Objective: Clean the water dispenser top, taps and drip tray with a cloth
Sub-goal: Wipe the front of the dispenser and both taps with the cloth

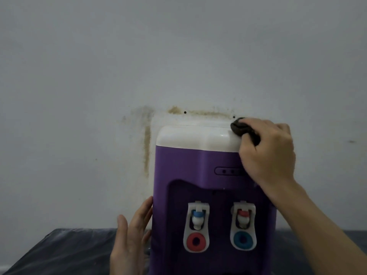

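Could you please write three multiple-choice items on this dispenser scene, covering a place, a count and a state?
1. Where is the dark cloth?
A. on the dispenser's white top, right rear corner
B. in the drip tray
C. on the table

2. How many taps show?
A. one
B. two
C. three

3. How is the left hand?
A. gripping a tap
B. fist in the air
C. flat against the dispenser's side

Answers: 1 A, the right hand holds it there; 2 B, blue-capped tap and red-capped tap; 3 C, fingers straight along the purple body.
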Available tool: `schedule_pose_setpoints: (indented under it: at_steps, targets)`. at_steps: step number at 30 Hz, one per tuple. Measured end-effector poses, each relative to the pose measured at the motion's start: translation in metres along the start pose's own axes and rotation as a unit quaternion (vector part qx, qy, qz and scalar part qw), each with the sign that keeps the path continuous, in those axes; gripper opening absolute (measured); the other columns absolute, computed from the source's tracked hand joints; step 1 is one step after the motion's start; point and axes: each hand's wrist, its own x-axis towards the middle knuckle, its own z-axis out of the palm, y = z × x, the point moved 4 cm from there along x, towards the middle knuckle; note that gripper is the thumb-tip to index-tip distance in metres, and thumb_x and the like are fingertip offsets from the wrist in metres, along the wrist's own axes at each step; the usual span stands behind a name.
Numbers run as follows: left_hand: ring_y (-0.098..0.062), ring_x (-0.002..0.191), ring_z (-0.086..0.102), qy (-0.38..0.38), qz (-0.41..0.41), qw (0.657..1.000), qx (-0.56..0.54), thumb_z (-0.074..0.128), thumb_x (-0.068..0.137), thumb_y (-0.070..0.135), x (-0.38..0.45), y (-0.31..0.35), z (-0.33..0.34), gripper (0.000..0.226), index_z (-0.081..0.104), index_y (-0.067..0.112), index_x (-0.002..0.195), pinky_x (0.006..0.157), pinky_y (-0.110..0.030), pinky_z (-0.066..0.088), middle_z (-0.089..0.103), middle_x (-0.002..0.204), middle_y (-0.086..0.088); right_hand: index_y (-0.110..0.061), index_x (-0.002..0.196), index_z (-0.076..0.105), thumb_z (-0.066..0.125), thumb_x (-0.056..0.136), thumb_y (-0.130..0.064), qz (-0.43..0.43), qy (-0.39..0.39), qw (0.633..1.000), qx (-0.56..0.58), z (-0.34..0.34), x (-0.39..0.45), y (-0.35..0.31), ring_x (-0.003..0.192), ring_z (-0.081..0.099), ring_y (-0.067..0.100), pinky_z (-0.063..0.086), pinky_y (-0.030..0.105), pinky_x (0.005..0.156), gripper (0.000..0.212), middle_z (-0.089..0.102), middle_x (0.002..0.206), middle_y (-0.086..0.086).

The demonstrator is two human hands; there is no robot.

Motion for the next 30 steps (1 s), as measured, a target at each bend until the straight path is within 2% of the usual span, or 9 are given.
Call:
schedule_pose_setpoints:
  at_steps: [5,9,11,13,15,19,24,28,30]
  targets:
    - [-0.002,0.114,0.051,0.01,-0.007,0.999,0.03,0.008,0.09,0.049,-0.002,-0.01,-0.006,0.062,0.056,0.018,0.114,0.087,-0.03,0.038,0.063,0.117,0.012,-0.017,0.1,0.07,0.044,0.079,-0.02,-0.174,-0.054,0.983,0.015,0.015,-0.01,-0.037,0.095,0.051,0.023,0.044,0.025,0.057,0.033,0.068,0.102,-0.004]
    - [-0.002,0.12,0.047,0.01,0.002,0.999,0.051,0.015,0.084,0.053,-0.004,0.0,-0.006,0.059,0.056,0.023,0.115,0.103,-0.04,0.029,0.059,0.124,0.013,-0.015,0.105,0.069,0.051,0.078,-0.011,-0.105,-0.018,0.994,0.031,0.004,-0.01,-0.002,0.097,0.051,0.027,0.041,0.026,0.065,0.033,0.068,0.104,0.001]
    - [0.0,0.12,0.047,0.028,0.017,0.995,0.096,0.024,0.083,0.055,-0.009,0.002,-0.001,0.053,0.057,0.028,0.114,0.105,-0.04,0.029,0.058,0.125,0.015,-0.018,0.11,0.067,0.052,0.083,-0.007,-0.017,-0.009,0.999,0.035,-0.001,-0.008,0.026,0.103,0.05,0.028,0.037,0.026,0.072,0.033,0.067,0.109,0.001]
    - [0.004,0.114,0.051,0.08,0.096,0.975,0.182,0.042,0.084,0.05,-0.017,0.007,0.002,0.04,0.059,0.029,0.113,0.1,-0.036,0.036,0.06,0.121,0.015,-0.02,0.112,0.066,0.05,0.086,-0.007,0.084,0.001,0.996,0.03,-0.004,-0.004,0.047,0.107,0.05,0.03,0.036,0.026,0.074,0.034,0.066,0.112,0.002]
    - [0.006,0.101,0.057,0.133,0.2,0.938,0.249,0.057,0.085,0.032,-0.026,0.012,0.009,0.024,0.062,0.027,0.108,0.085,-0.025,0.043,0.065,0.11,0.012,-0.021,0.112,0.066,0.048,0.086,-0.009,0.11,0.003,0.994,0.008,-0.004,0.0,0.046,0.107,0.049,0.032,0.036,0.028,0.072,0.034,0.067,0.111,0.003]
    - [0.0,0.091,0.06,0.098,0.311,0.872,0.366,0.057,0.078,0.025,-0.035,0.009,0.039,0.024,0.06,0.032,0.1,0.075,-0.014,0.046,0.066,0.096,0.014,-0.019,0.105,0.068,0.054,0.081,-0.009,-0.027,-0.017,0.999,-0.017,0.004,-0.004,-0.003,0.099,0.05,0.031,0.036,0.028,0.064,0.03,0.069,0.105,0.001]
    - [0.008,0.125,0.037,-0.021,0.303,0.811,0.5,0.045,0.076,0.043,-0.036,-0.015,0.061,0.052,0.041,0.039,0.128,0.1,-0.008,0.032,0.042,0.132,0.025,-0.011,0.098,0.069,0.064,0.076,-0.011,-0.179,-0.086,0.98,-0.019,0.02,-0.019,-0.061,0.098,0.052,0.033,0.048,0.033,0.058,0.023,0.068,0.104,0.002]
    - [0.006,0.13,0.028,-0.063,0.298,0.775,0.555,0.043,0.076,0.044,-0.033,-0.022,0.066,0.057,0.037,0.037,0.132,0.104,-0.019,0.033,0.037,0.136,0.025,-0.012,0.092,0.071,0.066,0.071,-0.013,-0.356,-0.196,0.913,-0.037,0.034,-0.056,-0.079,0.1,0.058,0.031,0.053,0.033,0.049,0.022,0.069,0.105,0.003]
    - [0.005,0.131,0.029,-0.067,0.297,0.763,0.57,0.044,0.076,0.045,-0.032,-0.021,0.064,0.058,0.043,0.032,0.132,0.105,-0.024,0.035,0.039,0.138,0.023,-0.011,0.092,0.071,0.066,0.069,-0.01,-0.352,-0.179,0.917,-0.047,0.035,-0.055,-0.076,0.1,0.059,0.03,0.053,0.034,0.048,0.023,0.069,0.106,0.003]
